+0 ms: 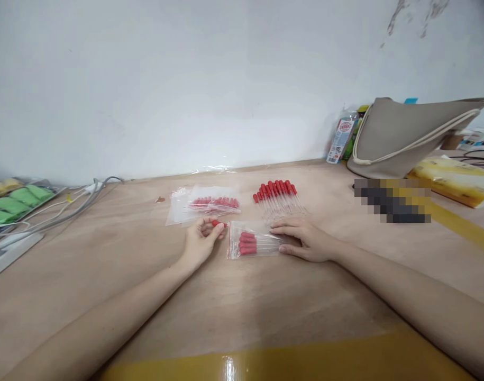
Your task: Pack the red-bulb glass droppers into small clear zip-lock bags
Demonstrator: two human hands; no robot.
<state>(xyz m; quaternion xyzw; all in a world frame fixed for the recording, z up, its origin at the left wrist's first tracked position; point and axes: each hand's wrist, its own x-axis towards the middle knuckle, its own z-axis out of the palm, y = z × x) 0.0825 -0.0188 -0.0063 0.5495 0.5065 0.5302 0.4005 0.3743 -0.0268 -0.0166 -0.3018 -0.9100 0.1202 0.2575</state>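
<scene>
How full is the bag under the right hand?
Partly filled: the bag holds a few red-bulbed droppers. The right hand rests on it; the left hand pinches another dropper.

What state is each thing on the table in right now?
Left hand: pinching one dropper at the mouth of the small bag.
Right hand: open, flat on the small bag.
Small bag: lying flat, several droppers inside.
Loose droppers: piled, unbagged, behind the right hand.
Filled bags: lying flat, overlapping.

Left hand (200, 241) pinches, fingers (213, 229) curled; right hand (301, 238) lies flat.
</scene>
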